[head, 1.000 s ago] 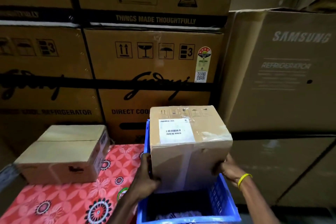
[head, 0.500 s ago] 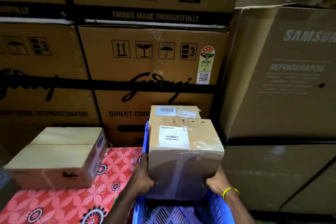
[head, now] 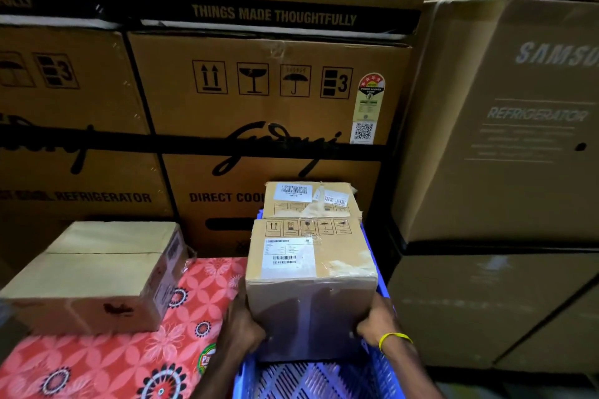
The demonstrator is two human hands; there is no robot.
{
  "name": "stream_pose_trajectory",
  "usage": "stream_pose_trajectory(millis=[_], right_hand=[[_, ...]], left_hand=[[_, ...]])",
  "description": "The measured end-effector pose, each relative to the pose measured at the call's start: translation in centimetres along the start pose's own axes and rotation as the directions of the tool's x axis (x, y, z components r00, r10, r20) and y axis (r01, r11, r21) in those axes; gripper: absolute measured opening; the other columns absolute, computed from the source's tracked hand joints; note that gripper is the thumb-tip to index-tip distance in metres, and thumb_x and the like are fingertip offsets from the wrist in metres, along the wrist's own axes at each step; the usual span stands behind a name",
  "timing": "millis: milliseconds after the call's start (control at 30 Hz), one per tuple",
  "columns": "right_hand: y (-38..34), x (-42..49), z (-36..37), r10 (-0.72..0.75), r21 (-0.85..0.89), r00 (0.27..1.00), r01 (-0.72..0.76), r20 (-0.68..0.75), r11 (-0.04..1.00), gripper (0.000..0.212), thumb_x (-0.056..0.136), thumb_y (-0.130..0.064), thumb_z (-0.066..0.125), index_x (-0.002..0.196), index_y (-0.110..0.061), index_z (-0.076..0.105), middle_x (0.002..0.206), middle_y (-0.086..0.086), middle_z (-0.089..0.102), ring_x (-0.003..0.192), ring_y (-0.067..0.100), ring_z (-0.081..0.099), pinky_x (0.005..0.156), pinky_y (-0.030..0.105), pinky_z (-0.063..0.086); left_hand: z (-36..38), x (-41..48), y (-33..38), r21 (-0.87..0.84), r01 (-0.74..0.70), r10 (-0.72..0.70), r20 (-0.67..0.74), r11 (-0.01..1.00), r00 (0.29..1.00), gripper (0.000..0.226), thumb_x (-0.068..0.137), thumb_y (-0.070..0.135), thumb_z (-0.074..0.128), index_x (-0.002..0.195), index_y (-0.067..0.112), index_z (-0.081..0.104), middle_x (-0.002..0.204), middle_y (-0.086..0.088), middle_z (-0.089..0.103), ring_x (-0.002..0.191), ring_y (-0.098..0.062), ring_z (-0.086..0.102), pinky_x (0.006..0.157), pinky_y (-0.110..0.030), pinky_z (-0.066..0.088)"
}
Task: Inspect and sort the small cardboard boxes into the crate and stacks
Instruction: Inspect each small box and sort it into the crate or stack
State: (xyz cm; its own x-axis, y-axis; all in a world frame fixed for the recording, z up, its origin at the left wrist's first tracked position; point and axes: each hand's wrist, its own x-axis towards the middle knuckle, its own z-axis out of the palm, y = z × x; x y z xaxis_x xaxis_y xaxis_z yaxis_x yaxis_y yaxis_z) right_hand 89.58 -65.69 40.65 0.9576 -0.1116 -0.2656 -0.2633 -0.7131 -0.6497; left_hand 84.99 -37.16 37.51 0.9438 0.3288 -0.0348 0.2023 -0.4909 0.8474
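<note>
Both hands clamp one small cardboard box between them: the left hand wraps the lower left edge with its fingers curled onto the near face, and the right hand, with a yellow wristband just behind it, grips the lower right corner the same way. The box stands upright between the palms, inside the walls of the blue crate; whether its base rests on the crate's lattice floor or hangs just above it cannot be told. Its top face carries a white shipping label with barcodes, a row of handling symbols along the far edge and clear tape. Directly beyond the grip, at the far end of the crate, a second small box with barcode stickers sits close against the held one; whether the two touch cannot be told. Below the hands and toward the person, the bare slotted floor of the crate shows. To the left of the grip, well apart from it, a wider taped box lies flat on a red floral cloth, which runs up to the crate's left wall beside the left wrist. Past everything stands a wall of large refrigerator cartons, and to the right of the grip a grey Samsung carton rises
</note>
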Motion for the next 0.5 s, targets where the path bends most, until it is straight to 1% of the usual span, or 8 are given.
stream_pose_trajectory(millis=[67, 100, 167, 233, 300, 367, 433, 500], right_hand=[[0.0, -0.2, 0.1, 0.001, -0.009, 1.0, -0.001, -0.002, 1.0, 0.064, 0.057, -0.002, 0.081, 0.121, -0.003, 0.071, 0.113, 0.017, 0.074, 0.105, 0.032, 0.072, 0.069, 0.021, 0.045], [0.2, -0.2, 0.2, 0.003, -0.009, 1.0, -0.003, 0.001, 1.0, 0.062, 0.057, -0.002, 0.084, 0.118, -0.004, 0.073, 0.113, 0.016, 0.075, 0.104, 0.03, 0.073, 0.069, 0.022, 0.047], [0.4, 0.1, 0.3, 0.014, -0.011, 1.0, -0.014, 0.022, 1.0, 0.063, 0.053, -0.005, 0.088, 0.115, -0.008, 0.076, 0.112, 0.013, 0.077, 0.102, 0.027, 0.074, 0.072, 0.024, 0.052], [0.6, 0.4, 0.2, 0.019, 0.005, 0.998, -0.019, 0.057, 1.0, 0.056, 0.048, -0.009, 0.095, 0.101, -0.012, 0.076, 0.101, 0.006, 0.078, 0.098, 0.024, 0.075, 0.075, 0.024, 0.056], [0.5, 0.3, -0.4, 0.021, 0.05, 0.996, -0.026, 0.084, 0.998, 0.059, 0.042, -0.011, 0.102, 0.089, -0.017, 0.068, 0.089, -0.003, 0.076, 0.093, 0.023, 0.073, 0.072, 0.025, 0.06], [0.8, 0.5, -1.0, 0.034, 0.092, 0.997, -0.04, 0.062, 0.995, 0.064, 0.043, -0.002, 0.101, 0.089, -0.019, 0.06, 0.085, -0.003, 0.07, 0.089, 0.023, 0.069, 0.061, 0.018, 0.054], [1.2, 0.6, -1.2, 0.015, 0.08, 1.0, -0.015, 0.0, 0.997, 0.059, 0.041, 0.0, 0.096, 0.09, -0.017, 0.068, 0.086, 0.004, 0.072, 0.088, 0.024, 0.071, 0.064, 0.026, 0.058], [1.5, 0.5, -1.2, 0.012, 0.064, 0.999, -0.009, -0.053, 0.998, 0.057, 0.042, -0.003, 0.097, 0.092, -0.014, 0.072, 0.094, 0.01, 0.073, 0.088, 0.024, 0.07, 0.067, 0.025, 0.053]], left_hand=[[0.0, 0.2, -0.1, -0.015, 0.027, -0.026, 0.033, 1.0, 0.999, 0.099, 0.036, -0.005, 0.084, 0.132, 0.002, 0.062, 0.104, -0.001, 0.069, 0.103, -0.027, 0.069, 0.062, -0.004, 0.048], [-0.1, 0.2, -0.3, -0.027, 0.033, -0.031, 0.046, 0.999, 0.998, 0.101, 0.036, -0.002, 0.089, 0.133, 0.005, 0.061, 0.107, -0.001, 0.068, 0.106, -0.028, 0.068, 0.068, -0.009, 0.051], [-0.3, 0.0, -0.2, -0.05, 0.035, -0.032, 0.064, 0.998, 0.997, 0.111, 0.034, 0.013, 0.099, 0.136, 0.015, 0.055, 0.115, 0.0, 0.067, 0.11, -0.025, 0.065, 0.083, -0.026, 0.056], [-0.6, 0.0, 0.0, -0.077, 0.006, -0.001, 0.064, 0.997, 0.998, 0.119, 0.028, 0.028, 0.101, 0.136, 0.017, 0.054, 0.122, 0.0, 0.066, 0.113, -0.024, 0.064, 0.09, -0.036, 0.058], [-1.0, 0.1, 0.3, -0.108, -0.012, 0.021, 0.084, 0.994, 0.996, 0.126, 0.028, 0.033, 0.101, 0.142, 0.015, 0.05, 0.129, -0.002, 0.063, 0.119, -0.024, 0.061, 0.097, -0.04, 0.057], [-1.2, 0.1, 0.7, -0.113, -0.05, 0.064, 0.121, 0.992, 0.991, 0.128, 0.029, 0.036, 0.101, 0.144, 0.021, 0.046, 0.135, -0.002, 0.059, 0.125, -0.022, 0.057, 0.106, -0.042, 0.053], [-1.1, 0.6, 0.7, -0.109, -0.087, 0.105, 0.164, 0.99, 0.981, 0.125, 0.032, 0.036, 0.104, 0.142, 0.035, 0.045, 0.137, 0.002, 0.061, 0.127, -0.018, 0.059, 0.107, -0.042, 0.054], [-0.9, 1.0, 0.6, -0.098, -0.103, 0.12, 0.185, 0.99, 0.975, 0.115, 0.035, 0.031, 0.104, 0.137, 0.037, 0.051, 0.132, 0.003, 0.066, 0.125, -0.018, 0.064, 0.102, -0.039, 0.058]])
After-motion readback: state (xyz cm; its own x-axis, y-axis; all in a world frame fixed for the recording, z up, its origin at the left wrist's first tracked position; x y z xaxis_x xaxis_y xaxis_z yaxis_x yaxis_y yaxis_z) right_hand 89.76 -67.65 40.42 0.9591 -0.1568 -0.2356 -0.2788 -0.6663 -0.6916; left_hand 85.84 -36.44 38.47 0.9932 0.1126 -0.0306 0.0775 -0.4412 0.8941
